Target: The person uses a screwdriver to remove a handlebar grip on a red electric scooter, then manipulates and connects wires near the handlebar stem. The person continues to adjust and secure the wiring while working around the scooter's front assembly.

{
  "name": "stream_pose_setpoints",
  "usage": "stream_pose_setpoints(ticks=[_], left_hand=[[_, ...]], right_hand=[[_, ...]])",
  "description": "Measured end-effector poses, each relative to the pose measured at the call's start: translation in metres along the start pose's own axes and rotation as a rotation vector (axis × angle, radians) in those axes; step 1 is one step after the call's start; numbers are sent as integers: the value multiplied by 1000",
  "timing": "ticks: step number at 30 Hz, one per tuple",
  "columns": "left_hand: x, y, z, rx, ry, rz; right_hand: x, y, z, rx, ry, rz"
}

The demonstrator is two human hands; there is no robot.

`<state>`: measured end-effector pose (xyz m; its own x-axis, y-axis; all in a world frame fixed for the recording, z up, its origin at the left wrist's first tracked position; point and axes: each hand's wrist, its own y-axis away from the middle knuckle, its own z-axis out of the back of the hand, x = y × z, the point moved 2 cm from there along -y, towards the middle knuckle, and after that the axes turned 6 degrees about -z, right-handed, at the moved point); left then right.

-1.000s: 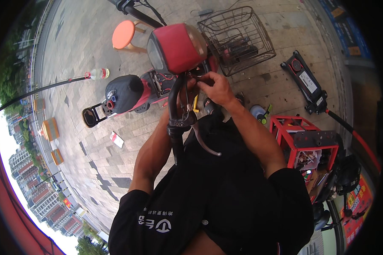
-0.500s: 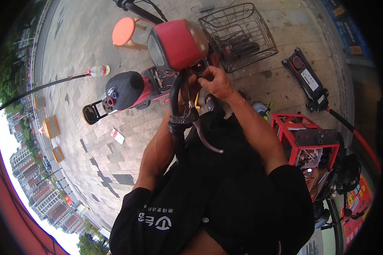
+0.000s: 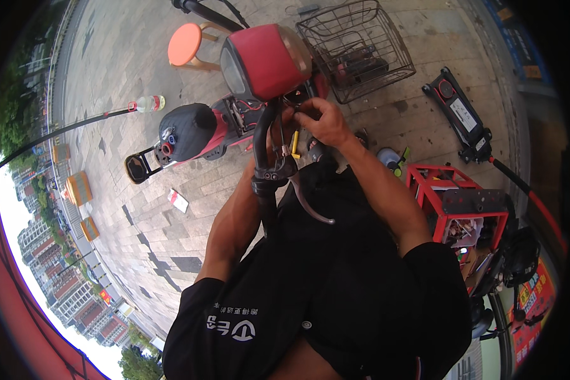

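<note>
My right hand [image 3: 323, 121] has its thumb and fingers pinched at the cables [image 3: 284, 136] just under the red lamp housing [image 3: 265, 60] of an electric scooter; what they hold is hidden. My left hand [image 3: 284, 117] is at the same spot, mostly hidden behind the black handlebar [image 3: 265, 215], so its fingers are unclear. A silver brake lever [image 3: 313, 212] curves toward me. Red and black wires [image 3: 247, 107] show in the opened body beside the quilted seat [image 3: 187, 133]. A yellow-handled tool [image 3: 295, 144] lies below my hands.
An orange stool [image 3: 180, 47] stands at upper left, a wire basket [image 3: 386, 38] at upper right. A black floor jack [image 3: 462, 117] lies right of me, beside a red tool trolley [image 3: 430, 171]. A plastic bottle [image 3: 151, 103] hangs by a pole at left.
The scooter's lamp housing and handlebar appear slightly higher in the picture. My hands stay under the housing, with small finger movements of the right hand.
</note>
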<state>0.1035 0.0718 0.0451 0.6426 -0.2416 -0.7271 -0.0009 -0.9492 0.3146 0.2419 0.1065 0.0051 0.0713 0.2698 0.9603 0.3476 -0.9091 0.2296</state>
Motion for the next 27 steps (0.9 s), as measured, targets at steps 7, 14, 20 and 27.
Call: stream_pose_setpoints(ticks=[7,14,20,27], left_hand=[[5,-2,11,-24,-126,-8],[-6,8,-8,-58,-82,53],[-3,1,-1,-102,-159,60],[-1,2,1,-57,-39,99]], right_hand=[[3,0,1,-56,47,-8],[10,-1,1,26,64,-141],[9,-2,-2,8,-37,-104],[12,-1,-1,-18,15,-49]])
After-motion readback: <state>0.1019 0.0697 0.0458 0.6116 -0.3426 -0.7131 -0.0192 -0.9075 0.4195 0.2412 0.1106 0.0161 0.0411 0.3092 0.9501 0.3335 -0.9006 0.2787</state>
